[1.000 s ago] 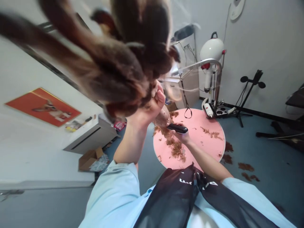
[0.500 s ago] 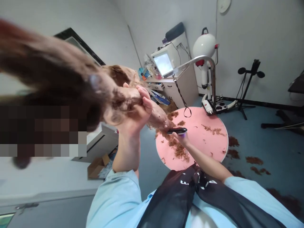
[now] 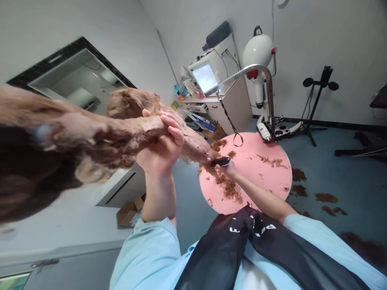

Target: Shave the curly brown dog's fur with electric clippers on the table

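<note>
A brown, curly-coated dog (image 3: 99, 133) is lifted close in front of the camera and fills the left of the view. My left hand (image 3: 163, 147) is raised and closed around one of its legs (image 3: 196, 147), holding the leg stretched out toward the table. My right hand (image 3: 228, 169) grips a black hair clipper (image 3: 221, 162) with its head at the paw end of that leg. Both hands are above the near left rim of a round pink grooming table (image 3: 266, 177) strewn with clumps of cut brown fur (image 3: 226, 187).
A metal grooming arm (image 3: 267, 92) with a hanging black leash loop (image 3: 238, 140) stands at the table's far edge beside a tool tray (image 3: 276, 133). A white dryer (image 3: 258, 50), a cluttered cabinet (image 3: 211, 100) and black stands (image 3: 317, 104) line the walls. Fur clumps (image 3: 326, 199) lie on the blue floor.
The dog's body has swung down and to the left, uncovering the room behind. My left hand has kept its hold on the leg; the clipper has edged closer to the paw.
</note>
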`<action>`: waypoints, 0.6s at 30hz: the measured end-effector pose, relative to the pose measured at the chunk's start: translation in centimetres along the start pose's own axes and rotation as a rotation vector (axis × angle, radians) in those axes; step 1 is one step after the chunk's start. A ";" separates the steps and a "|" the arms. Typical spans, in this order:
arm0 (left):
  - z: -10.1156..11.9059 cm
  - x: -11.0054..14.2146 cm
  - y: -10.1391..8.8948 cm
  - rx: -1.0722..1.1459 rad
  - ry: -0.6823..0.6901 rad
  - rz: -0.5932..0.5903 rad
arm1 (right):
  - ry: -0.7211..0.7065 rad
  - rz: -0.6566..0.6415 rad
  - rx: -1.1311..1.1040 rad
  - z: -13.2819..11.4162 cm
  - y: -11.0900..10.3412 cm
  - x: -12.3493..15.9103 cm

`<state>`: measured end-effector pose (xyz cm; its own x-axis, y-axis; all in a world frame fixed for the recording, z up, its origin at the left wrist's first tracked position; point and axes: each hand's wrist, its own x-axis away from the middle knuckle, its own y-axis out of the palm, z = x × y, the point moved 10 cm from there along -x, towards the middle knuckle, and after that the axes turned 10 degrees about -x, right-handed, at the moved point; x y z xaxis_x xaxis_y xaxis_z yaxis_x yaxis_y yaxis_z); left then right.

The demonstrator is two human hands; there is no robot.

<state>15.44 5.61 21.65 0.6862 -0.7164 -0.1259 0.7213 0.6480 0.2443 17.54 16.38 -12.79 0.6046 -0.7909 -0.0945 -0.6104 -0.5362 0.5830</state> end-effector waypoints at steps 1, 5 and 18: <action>0.0 0.0 -0.1 -0.002 0.001 -0.004 | 0.024 0.005 -0.004 0.2 -0.3 -0.5; -0.2 0.0 -0.6 -0.004 -0.004 0.001 | 0.022 0.127 -0.024 -0.8 -2.8 -3.0; -0.2 0.2 -0.6 0.065 -0.008 -0.015 | 0.093 0.059 -0.066 -0.8 -2.8 -6.4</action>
<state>15.18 5.15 21.25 0.6745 -0.7280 -0.1228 0.7238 0.6194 0.3040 15.76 23.21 -13.19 0.6154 -0.7881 0.0147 -0.6132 -0.4670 0.6371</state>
